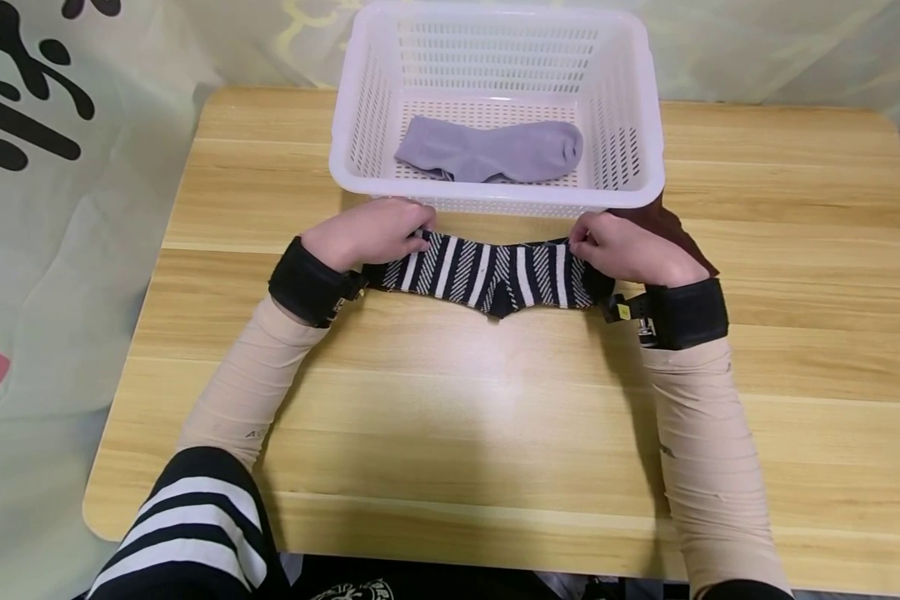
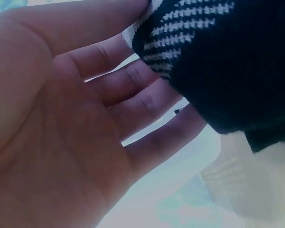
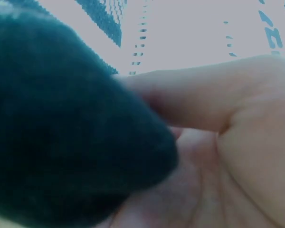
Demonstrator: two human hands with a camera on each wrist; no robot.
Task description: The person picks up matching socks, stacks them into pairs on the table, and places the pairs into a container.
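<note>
A black-and-white striped sock [image 1: 495, 271] is stretched sideways in front of the basket; whether it is one or a pair I cannot tell. My left hand [image 1: 378, 237] pinches its upper edge near the left end. At the other end, the thumb and fingers of my right hand [image 1: 633, 246] pinch the same edge. In the left wrist view the sock's dark end [image 2: 218, 71] hangs past the fingers. The right wrist view has the dark end [image 3: 76, 128] covering part of the hand.
Behind the hands stands a white plastic basket [image 1: 495, 193] with a grey-purple sock [image 1: 491, 150] lying inside. A dark brown cloth item [image 1: 663, 221] lies on the wooden table [image 1: 435, 433], partly hidden by the right hand and basket. Patterned cloth [image 1: 142, 208] hangs beyond the table's edge.
</note>
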